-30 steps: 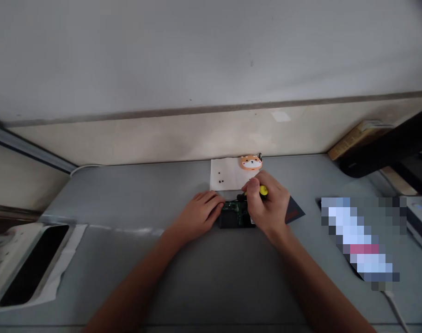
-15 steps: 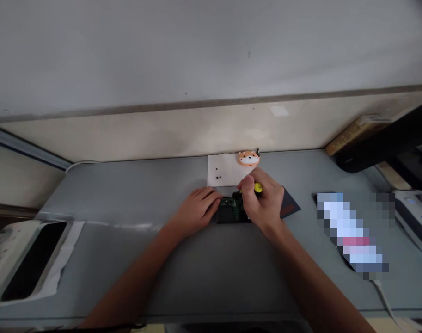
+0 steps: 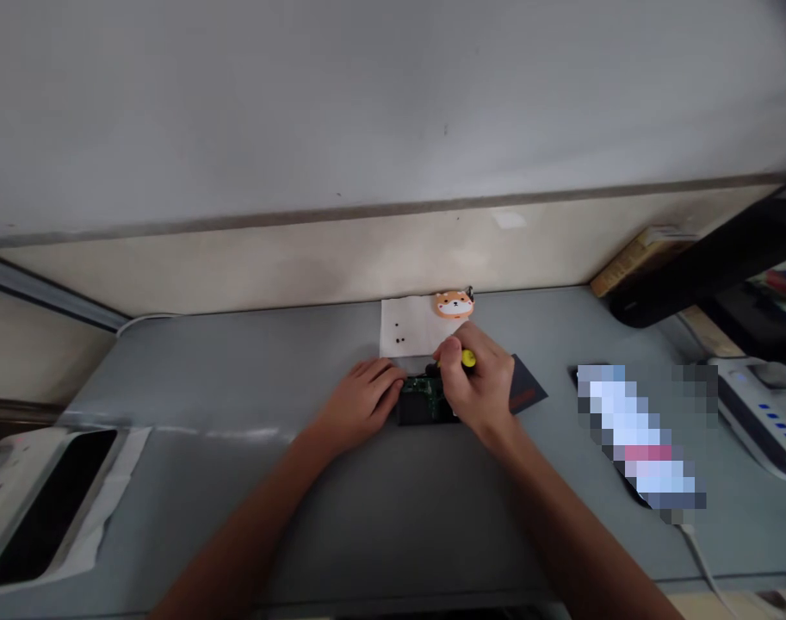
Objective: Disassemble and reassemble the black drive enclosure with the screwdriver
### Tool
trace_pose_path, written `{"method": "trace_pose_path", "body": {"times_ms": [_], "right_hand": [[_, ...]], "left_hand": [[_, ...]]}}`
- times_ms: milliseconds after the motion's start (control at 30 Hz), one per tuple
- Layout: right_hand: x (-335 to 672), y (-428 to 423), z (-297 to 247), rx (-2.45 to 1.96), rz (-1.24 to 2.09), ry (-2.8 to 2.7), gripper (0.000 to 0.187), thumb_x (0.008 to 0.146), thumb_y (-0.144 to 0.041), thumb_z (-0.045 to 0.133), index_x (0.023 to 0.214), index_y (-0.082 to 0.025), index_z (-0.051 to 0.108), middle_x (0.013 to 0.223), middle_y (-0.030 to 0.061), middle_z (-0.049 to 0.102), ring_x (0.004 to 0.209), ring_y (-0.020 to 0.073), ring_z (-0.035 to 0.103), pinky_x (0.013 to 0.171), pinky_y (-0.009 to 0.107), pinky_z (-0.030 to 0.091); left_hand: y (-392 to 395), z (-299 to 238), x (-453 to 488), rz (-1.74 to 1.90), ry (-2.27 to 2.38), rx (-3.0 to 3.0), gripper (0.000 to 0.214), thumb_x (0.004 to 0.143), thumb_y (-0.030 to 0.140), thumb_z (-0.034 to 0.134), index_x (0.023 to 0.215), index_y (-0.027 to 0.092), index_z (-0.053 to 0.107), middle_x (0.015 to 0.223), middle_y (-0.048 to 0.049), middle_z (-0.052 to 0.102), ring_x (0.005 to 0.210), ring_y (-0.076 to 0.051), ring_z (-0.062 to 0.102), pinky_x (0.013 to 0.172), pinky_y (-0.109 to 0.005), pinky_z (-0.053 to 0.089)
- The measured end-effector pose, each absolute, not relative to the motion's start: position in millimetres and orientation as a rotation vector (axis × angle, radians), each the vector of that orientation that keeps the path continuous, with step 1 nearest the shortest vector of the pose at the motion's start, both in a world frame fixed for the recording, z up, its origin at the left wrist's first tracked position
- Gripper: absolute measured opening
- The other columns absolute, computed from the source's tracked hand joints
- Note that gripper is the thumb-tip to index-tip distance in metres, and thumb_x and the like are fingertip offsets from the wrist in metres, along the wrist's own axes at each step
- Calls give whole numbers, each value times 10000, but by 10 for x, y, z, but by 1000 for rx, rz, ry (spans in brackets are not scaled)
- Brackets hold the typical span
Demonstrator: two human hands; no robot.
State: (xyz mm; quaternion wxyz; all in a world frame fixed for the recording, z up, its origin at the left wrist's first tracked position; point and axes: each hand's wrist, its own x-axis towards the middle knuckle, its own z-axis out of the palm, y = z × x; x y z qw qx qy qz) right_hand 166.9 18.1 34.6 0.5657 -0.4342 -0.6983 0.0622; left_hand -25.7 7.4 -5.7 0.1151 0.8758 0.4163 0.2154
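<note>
A small black device with a bared green circuit board (image 3: 413, 406) lies flat on the grey desk. At its left end, my left hand (image 3: 365, 400) grips the edge with thumb and fingers. My right hand (image 3: 479, 383) is closed around a yellow and black screwdriver (image 3: 468, 358), which slants down to the left over the board. The fist covers the device's right part, and I cannot see the screwdriver's tip clearly. Behind the device, several tiny dark screws lie on a white sheet of paper (image 3: 413, 344). An orange animal-face case (image 3: 455, 303) rests on its back corner.
A dark card (image 3: 527, 389) lies right of my right hand. Farther right are a phone with a blurred screen (image 3: 638, 439), its cable, and a white power strip (image 3: 754, 413). A black cylinder (image 3: 702, 258) leans at the back right. Another phone (image 3: 53, 508) lies at left.
The view has shifted slightly, so everything appears a little lower and farther left. Both hands keep their hold on the device and screwdriver.
</note>
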Motion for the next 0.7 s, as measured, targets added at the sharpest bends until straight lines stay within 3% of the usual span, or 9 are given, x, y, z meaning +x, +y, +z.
{"method": "trace_pose_path", "body": {"times_ms": [700], "right_hand": [[1675,185,344,-1052,164,-1625,354,1003,-209,454,650,-212,479,603,-23,497,549,104,464,546,250,349]], "left_hand": [[74,-76,-263,647,1233,2597,301,1068,253,342,1064,205,640,1007,-65,692,925,-208,666,873,-384,564]]}}
